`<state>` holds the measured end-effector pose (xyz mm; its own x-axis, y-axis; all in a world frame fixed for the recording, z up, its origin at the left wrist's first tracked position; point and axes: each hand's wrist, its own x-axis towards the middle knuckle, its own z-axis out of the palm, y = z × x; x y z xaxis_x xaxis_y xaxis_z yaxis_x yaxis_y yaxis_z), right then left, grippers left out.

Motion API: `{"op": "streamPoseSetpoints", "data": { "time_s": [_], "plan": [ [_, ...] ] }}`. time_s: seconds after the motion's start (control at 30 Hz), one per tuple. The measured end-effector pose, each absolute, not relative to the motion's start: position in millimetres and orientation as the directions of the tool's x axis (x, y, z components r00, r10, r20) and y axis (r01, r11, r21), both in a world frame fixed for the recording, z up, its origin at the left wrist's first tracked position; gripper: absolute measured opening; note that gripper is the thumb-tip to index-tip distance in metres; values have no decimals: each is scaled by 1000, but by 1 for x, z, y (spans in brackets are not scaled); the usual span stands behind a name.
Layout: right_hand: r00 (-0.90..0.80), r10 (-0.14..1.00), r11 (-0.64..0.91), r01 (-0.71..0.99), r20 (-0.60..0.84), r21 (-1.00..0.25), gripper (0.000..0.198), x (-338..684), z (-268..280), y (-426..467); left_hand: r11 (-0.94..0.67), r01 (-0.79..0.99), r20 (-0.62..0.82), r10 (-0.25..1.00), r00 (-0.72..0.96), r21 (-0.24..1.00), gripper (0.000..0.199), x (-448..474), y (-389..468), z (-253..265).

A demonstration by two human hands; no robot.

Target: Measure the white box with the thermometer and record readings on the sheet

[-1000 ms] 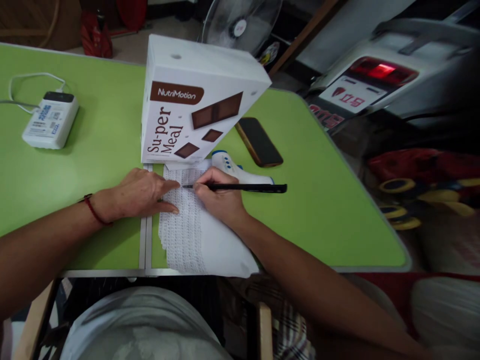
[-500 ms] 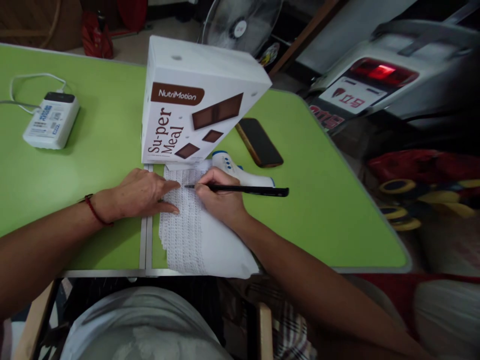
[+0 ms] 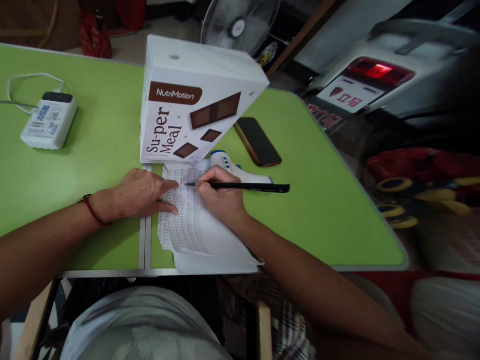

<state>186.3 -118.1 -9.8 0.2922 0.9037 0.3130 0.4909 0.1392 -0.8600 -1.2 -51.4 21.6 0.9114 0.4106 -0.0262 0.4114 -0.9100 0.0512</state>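
Observation:
A stack of paper sheets (image 3: 183, 215) covered in small dense writing lies on the green table, its lower edge curled up near the table's front. My right hand (image 3: 221, 197) is closed around a black pen (image 3: 251, 187), whose tip is at the writing near the top of the sheet. My left hand (image 3: 144, 192) rests on the left edge of the paper with thumb and index finger stretched out and apart. A white box (image 3: 187, 115) printed "NutriMotion Su-per Meal" stands just beyond the sheets. Behind my right hand lies a white and blue infrared thermometer (image 3: 251, 176), partly hidden.
A phone (image 3: 258, 141) lies right of the box on the table (image 3: 318, 210). At the left is a white device (image 3: 50, 122) with cables. Beyond the table stand a fan (image 3: 238, 27) and a scooter with a lit tail light (image 3: 380, 71).
The lower edge of the top sheet has curled up, showing bare paper beneath. Both hands and the pen keep nearly the same places. The view has shifted slightly.

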Motion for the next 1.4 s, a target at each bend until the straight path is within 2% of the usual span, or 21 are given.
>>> {"op": "streamPoseSetpoints", "data": {
  "time_s": [0.73,1.0,1.4],
  "plan": [
    [277,912,140,481,302,-865,10,184,-9,-119,-910,411,-31,409,912,64,54,0,-52,23],
    [260,923,133,478,284,-868,9,185,-8,-119,-922,375,19,378,925,96,46,-1,-52,21],
    [304,895,149,488,328,-860,9,184,-14,-114,-917,393,-15,393,920,72,47,1,-54,23]
  ]
}}
